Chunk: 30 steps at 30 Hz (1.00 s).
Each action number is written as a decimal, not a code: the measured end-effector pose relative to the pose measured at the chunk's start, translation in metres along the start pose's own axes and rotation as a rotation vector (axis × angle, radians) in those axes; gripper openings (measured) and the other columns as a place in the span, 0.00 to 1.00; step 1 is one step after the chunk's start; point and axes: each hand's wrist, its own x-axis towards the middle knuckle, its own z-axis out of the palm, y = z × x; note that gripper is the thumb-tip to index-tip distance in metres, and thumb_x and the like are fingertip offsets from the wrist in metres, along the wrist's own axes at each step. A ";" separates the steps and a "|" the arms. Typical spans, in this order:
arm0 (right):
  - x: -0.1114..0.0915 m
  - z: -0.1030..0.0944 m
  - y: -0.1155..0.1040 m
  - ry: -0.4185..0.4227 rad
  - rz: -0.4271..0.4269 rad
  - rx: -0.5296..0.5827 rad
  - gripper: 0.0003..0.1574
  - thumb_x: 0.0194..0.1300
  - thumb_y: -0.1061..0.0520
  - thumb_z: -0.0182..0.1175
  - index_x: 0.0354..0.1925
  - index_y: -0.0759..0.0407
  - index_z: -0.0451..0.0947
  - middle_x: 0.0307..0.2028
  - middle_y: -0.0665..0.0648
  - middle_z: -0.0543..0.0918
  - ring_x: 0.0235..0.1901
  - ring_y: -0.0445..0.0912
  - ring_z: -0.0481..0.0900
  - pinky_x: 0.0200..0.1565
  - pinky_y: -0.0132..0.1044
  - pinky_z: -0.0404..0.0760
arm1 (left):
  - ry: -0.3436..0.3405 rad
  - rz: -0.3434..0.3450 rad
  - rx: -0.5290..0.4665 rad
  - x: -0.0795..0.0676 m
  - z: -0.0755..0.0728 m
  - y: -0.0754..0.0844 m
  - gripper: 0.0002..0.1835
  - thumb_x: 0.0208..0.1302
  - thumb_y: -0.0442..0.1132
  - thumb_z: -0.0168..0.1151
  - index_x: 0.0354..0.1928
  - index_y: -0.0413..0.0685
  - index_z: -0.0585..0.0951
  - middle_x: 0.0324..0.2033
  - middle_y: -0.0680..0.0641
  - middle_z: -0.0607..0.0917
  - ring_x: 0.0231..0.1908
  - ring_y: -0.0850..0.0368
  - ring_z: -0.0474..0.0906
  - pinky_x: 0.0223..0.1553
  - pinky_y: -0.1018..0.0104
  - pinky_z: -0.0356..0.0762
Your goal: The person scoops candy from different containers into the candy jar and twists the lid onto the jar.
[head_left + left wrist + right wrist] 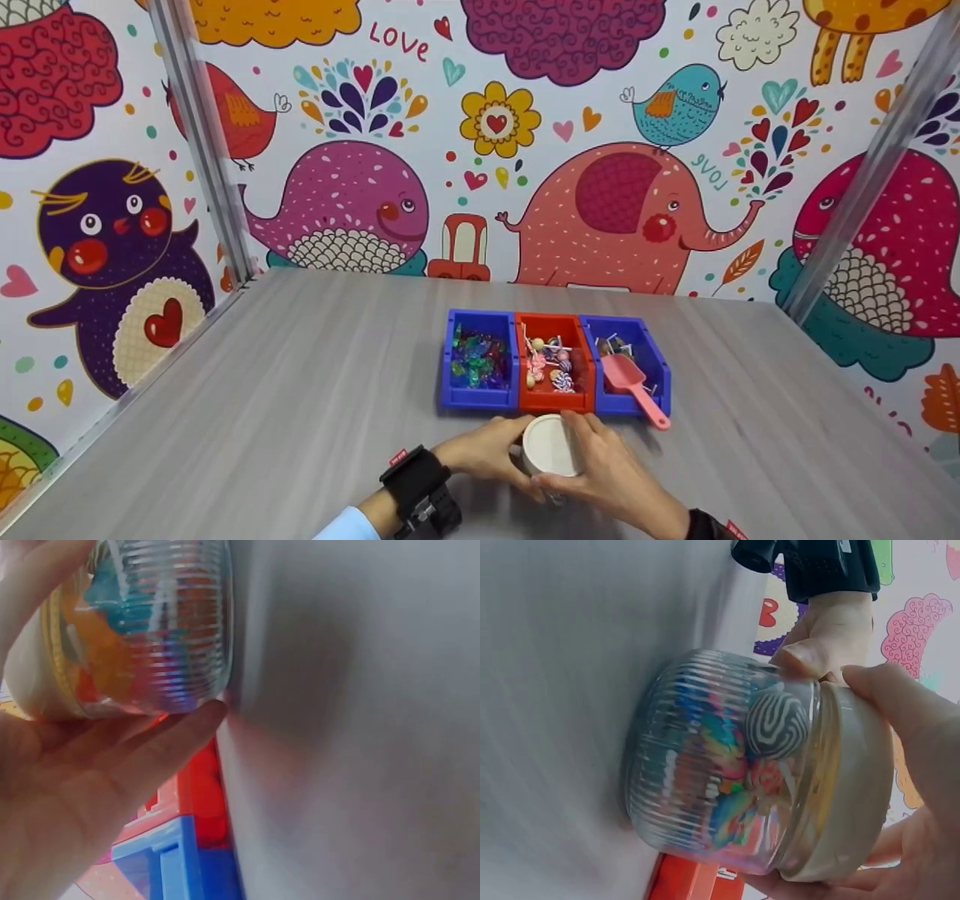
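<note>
A ribbed clear jar (712, 765) with a cream lid (550, 446) stands on the table in front of the bins. Colorful sweets fill it, among them a black-and-white swirl lollipop (777, 724). My left hand (487, 454) grips the jar's glass body from the left, its fingers curved round the side in the left wrist view. From the right, my right hand (611, 472) holds the lid, thumb on the near side of the rim and fingers on the far side. The lid sits on the jar's mouth. The jar's base is hidden in the head view.
Just beyond the jar, three joined bins stand in a row: a blue bin (480, 399) of shiny colored pieces, a red bin (555, 403) of lollipops, and another blue bin (660, 360) with a pink scoop (624, 375) over its front edge. Patterned walls (480, 187) enclose the grey table (322, 375).
</note>
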 end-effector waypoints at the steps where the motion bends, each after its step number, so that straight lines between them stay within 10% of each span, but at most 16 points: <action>1: 0.000 -0.001 0.002 -0.009 -0.033 0.020 0.60 0.38 0.29 0.64 0.57 0.68 0.60 0.50 0.64 0.70 0.44 0.55 0.71 0.43 0.54 0.75 | -0.002 -0.005 0.016 0.000 0.000 0.000 0.40 0.37 0.44 0.75 0.57 0.50 0.69 0.47 0.57 0.78 0.44 0.69 0.71 0.48 0.73 0.64; 6: 0.005 -0.008 0.019 -0.115 -0.204 0.140 0.64 0.40 0.33 0.66 0.64 0.64 0.51 0.57 0.66 0.62 0.51 0.55 0.67 0.47 0.54 0.72 | -0.007 -0.011 0.061 -0.001 -0.001 0.001 0.41 0.38 0.46 0.74 0.59 0.53 0.67 0.49 0.59 0.76 0.46 0.69 0.69 0.50 0.70 0.61; 18: 0.019 -0.010 0.039 -0.312 -0.240 0.333 0.51 0.48 0.43 0.66 0.64 0.56 0.56 0.60 0.59 0.64 0.53 0.53 0.65 0.51 0.54 0.69 | -0.013 0.027 0.024 -0.002 -0.001 0.001 0.40 0.37 0.46 0.75 0.57 0.52 0.68 0.48 0.58 0.77 0.46 0.69 0.70 0.48 0.73 0.66; 30: 0.008 0.005 0.035 -0.027 -0.304 0.221 0.49 0.45 0.39 0.66 0.58 0.64 0.64 0.52 0.56 0.72 0.46 0.47 0.70 0.46 0.38 0.73 | -0.006 -0.028 0.036 -0.002 -0.001 0.002 0.41 0.36 0.46 0.75 0.57 0.55 0.68 0.48 0.60 0.77 0.45 0.68 0.69 0.49 0.71 0.62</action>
